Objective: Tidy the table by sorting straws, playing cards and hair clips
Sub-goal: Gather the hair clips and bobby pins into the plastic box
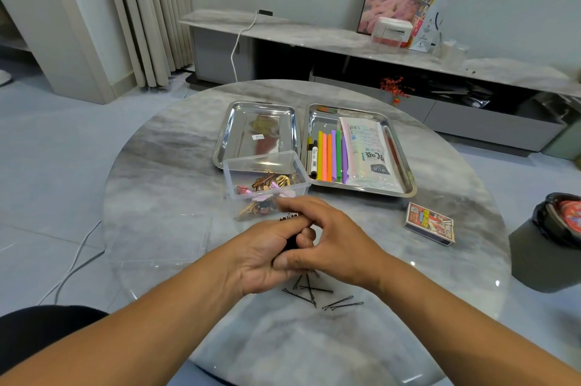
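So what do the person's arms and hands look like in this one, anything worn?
Both forearms are bare as far as the frame shows: no sleeves, watch or bracelet in view. The left hand and right hand wear no gloves, and no rings are visible on the fingers that show.

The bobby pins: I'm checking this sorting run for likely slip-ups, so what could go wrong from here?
1. The left hand grips a bundle of bobby pins while the right hand adds to it; some could slide out.
2. The loose pins lie crossed on the table, thin and dark; one may be missed.
3. The clear box overlaps the empty tray's rim, so a nudge might tip it.
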A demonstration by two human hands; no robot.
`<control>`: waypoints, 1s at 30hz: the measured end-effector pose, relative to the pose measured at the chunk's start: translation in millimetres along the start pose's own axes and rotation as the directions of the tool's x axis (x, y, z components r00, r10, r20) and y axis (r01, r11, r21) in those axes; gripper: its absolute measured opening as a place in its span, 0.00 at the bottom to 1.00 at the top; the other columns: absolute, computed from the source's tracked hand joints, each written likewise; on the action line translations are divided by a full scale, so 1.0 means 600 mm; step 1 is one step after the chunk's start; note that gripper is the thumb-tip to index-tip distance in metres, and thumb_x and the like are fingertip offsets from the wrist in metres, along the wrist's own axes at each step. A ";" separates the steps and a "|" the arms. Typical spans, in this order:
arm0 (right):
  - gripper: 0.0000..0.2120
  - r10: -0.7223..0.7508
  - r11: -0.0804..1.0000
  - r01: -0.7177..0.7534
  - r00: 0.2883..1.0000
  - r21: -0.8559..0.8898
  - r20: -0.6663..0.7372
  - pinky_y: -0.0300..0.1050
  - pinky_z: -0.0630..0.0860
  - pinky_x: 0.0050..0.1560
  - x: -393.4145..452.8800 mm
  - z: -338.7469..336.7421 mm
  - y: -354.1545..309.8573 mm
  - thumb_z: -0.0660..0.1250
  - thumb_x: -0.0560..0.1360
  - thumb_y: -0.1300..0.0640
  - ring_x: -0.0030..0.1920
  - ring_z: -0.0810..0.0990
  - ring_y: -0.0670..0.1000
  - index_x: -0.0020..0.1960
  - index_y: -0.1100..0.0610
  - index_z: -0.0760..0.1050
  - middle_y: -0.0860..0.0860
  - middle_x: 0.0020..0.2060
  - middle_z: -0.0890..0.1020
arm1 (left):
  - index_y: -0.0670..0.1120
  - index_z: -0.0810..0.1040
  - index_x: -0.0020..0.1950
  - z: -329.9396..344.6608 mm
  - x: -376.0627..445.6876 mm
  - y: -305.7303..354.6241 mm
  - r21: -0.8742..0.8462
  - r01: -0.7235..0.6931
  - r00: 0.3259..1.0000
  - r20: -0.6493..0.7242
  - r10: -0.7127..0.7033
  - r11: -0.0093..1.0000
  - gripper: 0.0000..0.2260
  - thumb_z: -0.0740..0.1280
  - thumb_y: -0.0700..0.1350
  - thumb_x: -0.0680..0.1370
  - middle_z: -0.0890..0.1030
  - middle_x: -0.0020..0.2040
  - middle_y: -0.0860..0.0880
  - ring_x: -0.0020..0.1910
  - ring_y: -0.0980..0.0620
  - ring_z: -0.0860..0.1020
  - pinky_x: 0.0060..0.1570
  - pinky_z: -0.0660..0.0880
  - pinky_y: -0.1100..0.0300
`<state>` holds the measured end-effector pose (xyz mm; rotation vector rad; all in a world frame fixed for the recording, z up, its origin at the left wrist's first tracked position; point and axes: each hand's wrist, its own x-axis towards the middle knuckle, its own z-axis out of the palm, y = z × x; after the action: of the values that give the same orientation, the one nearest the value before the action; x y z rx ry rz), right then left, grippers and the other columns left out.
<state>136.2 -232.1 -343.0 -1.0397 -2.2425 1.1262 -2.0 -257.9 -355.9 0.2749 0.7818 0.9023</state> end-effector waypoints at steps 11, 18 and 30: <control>0.32 -0.073 0.992 0.075 0.997 -0.099 0.026 0.34 0.72 0.62 0.005 0.003 0.008 0.81 0.64 0.54 0.61 0.75 0.39 0.66 0.50 0.76 0.43 0.61 0.76 | 0.43 0.73 0.36 0.005 -0.003 0.001 0.188 -0.022 0.999 -0.033 0.029 0.982 0.11 0.61 0.34 0.78 0.66 0.30 0.49 0.26 0.58 0.68 0.24 0.71 0.66; 0.38 0.105 0.994 -0.105 0.993 0.004 0.057 0.38 0.70 0.66 0.013 -0.014 -0.005 0.78 0.66 0.44 0.64 0.72 0.37 0.73 0.44 0.68 0.39 0.66 0.73 | 0.44 0.78 0.43 0.001 0.004 0.003 0.142 -0.077 0.983 -0.157 0.099 0.987 0.06 0.65 0.41 0.79 0.71 0.26 0.49 0.24 0.57 0.68 0.25 0.70 0.64; 0.38 0.534 0.619 -0.341 0.843 -0.707 0.061 0.48 0.72 0.54 -0.002 0.025 0.007 0.78 0.61 0.38 0.59 0.70 0.53 0.64 0.53 0.68 0.51 0.57 0.70 | 0.47 0.77 0.43 -0.008 0.005 0.019 0.069 -0.152 0.928 -0.334 0.166 0.986 0.09 0.75 0.48 0.71 0.73 0.29 0.50 0.24 0.58 0.68 0.22 0.69 0.68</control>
<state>129.2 -239.1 -355.4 -1.9328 -2.7973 0.6006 -11.2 -248.8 -354.9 0.2237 1.1107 1.1050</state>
